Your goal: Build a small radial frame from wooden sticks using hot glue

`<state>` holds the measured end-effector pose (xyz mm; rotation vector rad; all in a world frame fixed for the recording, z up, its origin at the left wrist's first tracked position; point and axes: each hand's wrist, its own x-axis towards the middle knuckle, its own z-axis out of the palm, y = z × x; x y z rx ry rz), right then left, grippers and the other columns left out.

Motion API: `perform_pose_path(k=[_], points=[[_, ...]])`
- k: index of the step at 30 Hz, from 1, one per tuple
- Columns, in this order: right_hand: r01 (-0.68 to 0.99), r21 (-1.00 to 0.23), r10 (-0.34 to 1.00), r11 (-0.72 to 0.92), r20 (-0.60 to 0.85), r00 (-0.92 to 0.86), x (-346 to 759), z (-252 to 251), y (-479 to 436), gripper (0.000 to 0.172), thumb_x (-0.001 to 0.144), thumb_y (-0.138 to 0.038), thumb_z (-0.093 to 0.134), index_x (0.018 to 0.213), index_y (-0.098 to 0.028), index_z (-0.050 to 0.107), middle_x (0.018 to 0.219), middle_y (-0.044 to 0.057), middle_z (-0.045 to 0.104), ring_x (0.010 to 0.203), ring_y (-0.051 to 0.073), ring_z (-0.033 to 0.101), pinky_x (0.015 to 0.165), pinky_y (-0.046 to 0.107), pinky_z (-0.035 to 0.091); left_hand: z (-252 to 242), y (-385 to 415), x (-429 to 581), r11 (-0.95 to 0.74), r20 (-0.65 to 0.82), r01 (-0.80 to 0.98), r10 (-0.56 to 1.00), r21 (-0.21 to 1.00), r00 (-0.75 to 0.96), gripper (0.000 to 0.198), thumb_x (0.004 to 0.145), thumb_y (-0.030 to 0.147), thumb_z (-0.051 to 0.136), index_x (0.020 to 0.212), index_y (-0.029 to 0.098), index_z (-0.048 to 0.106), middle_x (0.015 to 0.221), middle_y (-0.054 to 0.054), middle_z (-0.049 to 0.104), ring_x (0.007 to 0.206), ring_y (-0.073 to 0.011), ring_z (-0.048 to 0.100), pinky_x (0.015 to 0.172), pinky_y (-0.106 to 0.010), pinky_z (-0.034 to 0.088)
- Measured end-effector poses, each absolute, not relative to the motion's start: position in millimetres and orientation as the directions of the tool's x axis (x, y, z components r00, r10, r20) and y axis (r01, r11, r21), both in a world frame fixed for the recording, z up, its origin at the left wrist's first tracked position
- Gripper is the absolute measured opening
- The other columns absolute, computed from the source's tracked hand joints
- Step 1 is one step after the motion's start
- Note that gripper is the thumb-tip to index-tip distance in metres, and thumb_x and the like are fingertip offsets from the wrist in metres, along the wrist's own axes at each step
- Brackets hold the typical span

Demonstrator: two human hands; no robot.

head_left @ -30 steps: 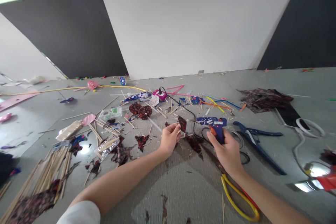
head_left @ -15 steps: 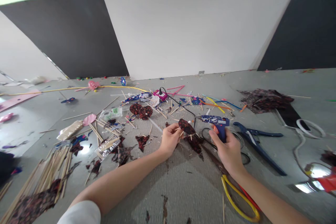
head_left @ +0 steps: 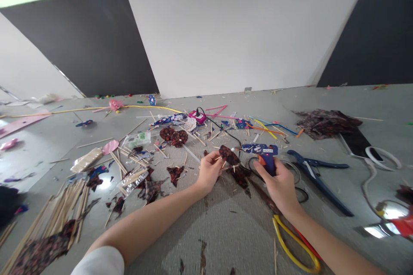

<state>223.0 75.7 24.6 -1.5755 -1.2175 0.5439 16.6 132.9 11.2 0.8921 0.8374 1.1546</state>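
In the middle of the head view, my left hand (head_left: 209,172) pinches a dark red and black patterned fabric piece (head_left: 229,156) with short wooden sticks at its edge. My right hand (head_left: 281,184) grips a blue glue gun (head_left: 263,154) by its handle, thumb near the orange trigger. The gun's nozzle points left, at or close to the fabric piece; I cannot tell if they touch. Beneath lies another dark fabric scrap (head_left: 241,178). Two round patterned pieces (head_left: 179,138) rest on the floor beyond my left hand.
Scissors with yellow and red handles (head_left: 297,249) lie by my right forearm, and a blue cutter (head_left: 319,180) further right. A black cord runs from a magenta socket block (head_left: 196,116). Wooden sticks (head_left: 66,206) and a fabric heap (head_left: 327,123) lie on the floor.
My right hand has moved the glue gun slightly left, bringing its nozzle nearer the fabric piece. My left hand stays almost still.
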Motion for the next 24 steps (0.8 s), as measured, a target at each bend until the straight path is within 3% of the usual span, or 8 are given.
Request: perform_pose_path(k=[8, 14, 21, 24], points=[[0.463, -0.885, 0.902, 0.035, 0.227, 0.366, 224.0, 20.2, 75.2, 0.044, 0.084, -0.063, 0.075, 0.091, -0.02, 0.068, 0.073, -0.002, 0.066, 0.065, 0.017, 0.053, 0.063, 0.027, 0.042, 14.0, 131.6, 17.5, 0.171, -0.099, -0.376, 0.974, 0.911, 0.203, 0.044, 0.069, 0.051, 0.089, 0.078, 0.016, 0.064, 0.056, 0.009, 0.041, 0.046, -0.0034, 0.027, 0.045, -0.019, 0.018], [0.442, -0.897, 0.871, 0.005, 0.22, 0.438, 224.2, 23.2, 78.3, 0.049, 0.083, -0.067, 0.074, 0.094, -0.02, 0.068, 0.074, 0.0, 0.069, 0.067, 0.019, 0.057, 0.067, 0.03, 0.045, 10.6, 132.9, 17.4, 0.151, -0.067, -0.393, 0.973, 0.907, 0.221, 0.053, 0.068, 0.061, 0.09, 0.079, 0.016, 0.064, 0.055, 0.008, 0.044, 0.045, -0.0034, 0.029, 0.044, -0.019, 0.018], [0.228, -0.974, 0.885, 0.021, 0.124, 0.449, 229.1, 8.0, 81.8, 0.044, 0.088, -0.065, 0.072, 0.094, -0.025, 0.056, 0.059, -0.008, 0.046, 0.051, 0.015, 0.041, 0.049, 0.028, 0.033, 9.0, 133.0, 16.7, 0.138, -0.051, -0.383, 0.972, 0.913, 0.228, 0.059, 0.071, 0.067, 0.087, 0.069, 0.016, 0.057, 0.054, 0.007, 0.043, 0.044, -0.0032, 0.029, 0.044, -0.019, 0.02], [0.301, -0.951, 0.874, 0.068, 0.202, 0.441, 231.6, 1.9, 83.5, 0.039, 0.091, -0.061, 0.07, 0.096, -0.025, 0.055, 0.06, -0.009, 0.046, 0.05, 0.015, 0.043, 0.049, 0.028, 0.034, 7.1, 132.9, 16.8, 0.148, -0.074, -0.347, 0.973, 0.926, 0.218, 0.06, 0.069, 0.069, 0.087, 0.067, 0.015, 0.061, 0.053, 0.007, 0.04, 0.046, -0.0034, 0.028, 0.045, -0.02, 0.019]])
